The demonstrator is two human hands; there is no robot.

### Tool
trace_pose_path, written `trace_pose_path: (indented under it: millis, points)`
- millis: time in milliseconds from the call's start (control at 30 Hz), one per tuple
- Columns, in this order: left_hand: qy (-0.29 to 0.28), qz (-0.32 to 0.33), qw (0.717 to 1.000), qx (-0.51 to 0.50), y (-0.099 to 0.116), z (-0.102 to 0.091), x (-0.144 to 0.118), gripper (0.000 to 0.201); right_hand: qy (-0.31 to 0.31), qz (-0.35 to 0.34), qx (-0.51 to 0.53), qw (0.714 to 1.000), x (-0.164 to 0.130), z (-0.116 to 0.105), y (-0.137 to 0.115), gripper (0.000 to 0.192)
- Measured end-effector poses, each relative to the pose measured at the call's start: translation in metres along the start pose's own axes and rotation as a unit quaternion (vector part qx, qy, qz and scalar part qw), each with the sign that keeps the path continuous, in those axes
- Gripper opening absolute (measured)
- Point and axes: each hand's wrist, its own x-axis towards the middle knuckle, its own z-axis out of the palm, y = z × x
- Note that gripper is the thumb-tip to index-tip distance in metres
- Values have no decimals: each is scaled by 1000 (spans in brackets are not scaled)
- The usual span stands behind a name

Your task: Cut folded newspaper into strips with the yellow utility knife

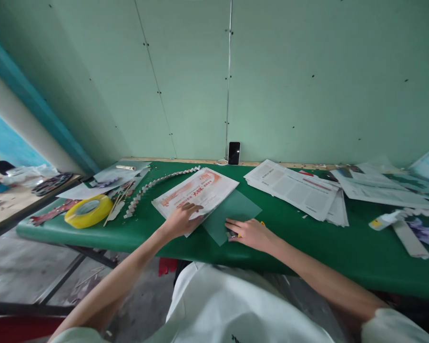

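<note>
Green table (307, 247) edge: left hand (180, 220) flat on newspaper (196, 190), right hand (250, 233) grips scissors (236, 234).

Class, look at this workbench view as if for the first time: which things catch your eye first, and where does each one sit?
The bright yellow tape roll stands out at the left end of the green table. In the middle, the left hand presses on a red-and-white printed sheet, while the right hand rests on a translucent plastic sheet beside it. A dark phone leans upright against the pale green wall behind.
</note>
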Motion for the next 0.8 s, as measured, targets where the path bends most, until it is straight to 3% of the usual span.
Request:
trace_pose_path:
  millis: [67, 167, 233, 300, 400, 500, 633, 800]
  points:
    - [52, -59, 997, -15, -10, -4, -10, 42, -27, 7, 101, 995, 9, -11, 10, 52]
    - [122, -248, 959, 60, -30, -7, -33, 46, -1, 85, 166, 982, 23, -27, 36, 49]
    - [123, -381, 907, 127, -39, -3, -47, 56, 54, 156, 161, 973, 36, -33, 61, 40]
    - [90, -435, 884, 148, -43, 7, -57, 60, 61, 226, 165, 958, 55, -35, 90, 40]
    - [51, -425, 892, 148, -46, 23, -62, 58, 32, 304, 152, 940, 88, -31, 128, 45]
    - [29, -417, 897, 144, -56, 28, -57, 62, 45, 315, 143, 937, 113, -23, 148, 44]
    - [-8, -396, 911, 117, -84, 18, -45, 64, 39, 344, 121, 930, 123, -16, 153, 40]
    - [-49, -370, 924, 77, -117, -7, -28, 69, 8, 391, 53, 919, 115, -19, 145, 42]
